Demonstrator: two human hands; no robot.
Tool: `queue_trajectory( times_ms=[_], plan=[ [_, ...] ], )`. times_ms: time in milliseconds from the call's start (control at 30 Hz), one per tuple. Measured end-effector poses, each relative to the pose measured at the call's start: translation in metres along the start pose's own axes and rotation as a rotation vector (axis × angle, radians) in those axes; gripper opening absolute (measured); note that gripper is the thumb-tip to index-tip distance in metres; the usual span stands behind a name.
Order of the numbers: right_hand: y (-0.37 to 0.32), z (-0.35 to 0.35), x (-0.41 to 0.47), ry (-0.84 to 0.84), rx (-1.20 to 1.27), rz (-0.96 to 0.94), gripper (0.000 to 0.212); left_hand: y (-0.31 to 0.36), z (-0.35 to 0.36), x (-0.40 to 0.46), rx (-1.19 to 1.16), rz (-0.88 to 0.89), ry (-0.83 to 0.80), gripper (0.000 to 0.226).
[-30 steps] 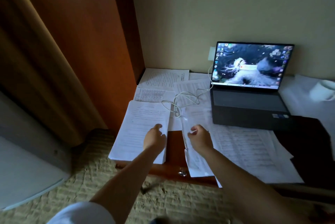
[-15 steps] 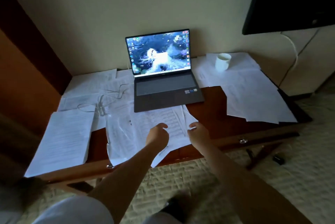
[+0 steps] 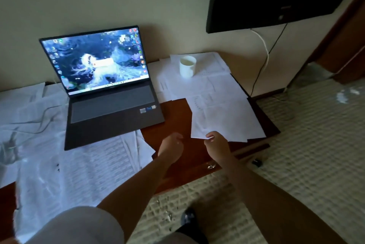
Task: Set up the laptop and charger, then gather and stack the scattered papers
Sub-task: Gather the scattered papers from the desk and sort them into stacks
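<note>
At the lower centre of the frame the right hand [image 3: 216,144] pinches the near corner of the right-hand papers [image 3: 223,117] on the wooden bench [image 3: 173,113], the left hand [image 3: 171,147] hangs loosely curled and empty beside it, and the open laptop [image 3: 106,87] glows centre left.

We see an open laptop [image 3: 110,89] with a lit screen on the wooden counter [image 3: 171,113], printed papers [image 3: 94,164] spread under its near edge and to its left. A white cable [image 3: 33,123] lies over those sheets. A white cup [image 3: 187,66] stands on more papers [image 3: 221,105] to the right. Our right hand [image 3: 216,142] pinches the near corner of that right-hand stack; our left hand [image 3: 171,145] hovers just beside it, loosely curled.
</note>
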State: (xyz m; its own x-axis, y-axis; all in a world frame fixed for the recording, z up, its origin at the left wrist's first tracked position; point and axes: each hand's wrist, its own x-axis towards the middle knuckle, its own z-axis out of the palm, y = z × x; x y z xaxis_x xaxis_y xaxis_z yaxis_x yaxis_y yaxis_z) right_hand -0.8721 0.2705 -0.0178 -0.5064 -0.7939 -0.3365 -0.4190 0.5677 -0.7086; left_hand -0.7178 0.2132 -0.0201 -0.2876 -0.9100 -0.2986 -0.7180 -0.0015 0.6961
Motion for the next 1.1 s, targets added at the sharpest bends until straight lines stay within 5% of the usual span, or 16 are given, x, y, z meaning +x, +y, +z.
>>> queue_trajectory(
  times_ms=[433, 633, 767, 900, 967, 1100],
  plan=[
    [0.03, -0.061, 0.097, 0.017, -0.32, -0.079, 0.036, 0.066, 0.066, 0.073, -0.146, -0.172, -0.015, 0.037],
    [0.062, -0.104, 0.134, 0.11, -0.358, 0.333, 0.082, 0.091, 0.088, 0.085, -0.479, -0.465, 0.08, 0.06],
    [0.068, -0.116, 0.162, 0.023, -0.036, 0.345, 0.061, 0.106, 0.101, 0.09, -0.42, -0.522, 0.142, 0.039],
    [0.069, -0.123, 0.17, -0.07, -0.08, 0.21, 0.025, 0.114, 0.107, 0.09, -0.355, -0.54, 0.219, 0.012],
    [0.073, -0.127, 0.167, -0.135, -0.079, 0.191, 0.02, 0.114, 0.108, 0.084, -0.319, -0.599, 0.27, 0.016],
    [0.086, -0.133, 0.158, -0.382, -0.13, 0.164, 0.017, 0.112, 0.116, 0.054, -0.146, -0.703, 0.056, 0.023]
  ],
)
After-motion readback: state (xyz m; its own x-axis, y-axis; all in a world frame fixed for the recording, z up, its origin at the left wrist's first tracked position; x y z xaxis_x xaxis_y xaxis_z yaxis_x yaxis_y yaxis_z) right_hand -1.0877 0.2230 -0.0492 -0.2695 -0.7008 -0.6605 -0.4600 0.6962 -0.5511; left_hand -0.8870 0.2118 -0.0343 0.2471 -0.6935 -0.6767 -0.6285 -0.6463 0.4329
